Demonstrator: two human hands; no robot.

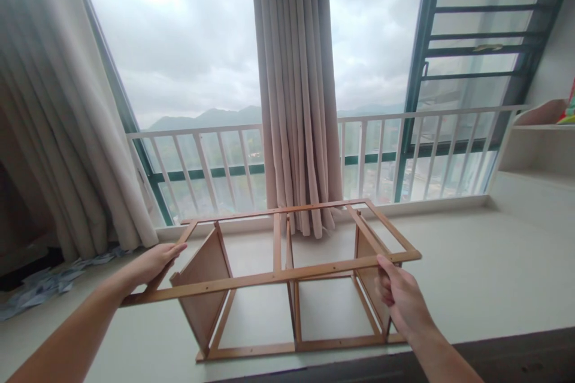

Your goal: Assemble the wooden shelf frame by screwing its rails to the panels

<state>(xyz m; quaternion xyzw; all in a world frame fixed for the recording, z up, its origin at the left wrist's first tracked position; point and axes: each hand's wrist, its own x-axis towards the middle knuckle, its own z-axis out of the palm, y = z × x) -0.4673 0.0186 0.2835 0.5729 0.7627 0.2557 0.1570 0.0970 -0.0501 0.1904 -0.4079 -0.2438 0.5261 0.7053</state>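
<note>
A brown wooden shelf rack (323,268) lies on its side on the pale window ledge, one long side frame facing up and the other against the ledge. Its shelf boards stand upright between the two frames. My left hand (155,263) is closed around a short crossbar at the rack's left end. At the right, my right hand (399,293) grips the near long rail close to the right shelf board, thumb on top and fingers curled below.
Behind the rack run a white railing (197,131) and large windows. A beige curtain (299,96) hangs at the middle, another (67,114) at the left. Crumpled papers (45,284) lie at the left. A white shelf unit (539,155) stands at the right. The ledge's dark front edge (516,353) is below.
</note>
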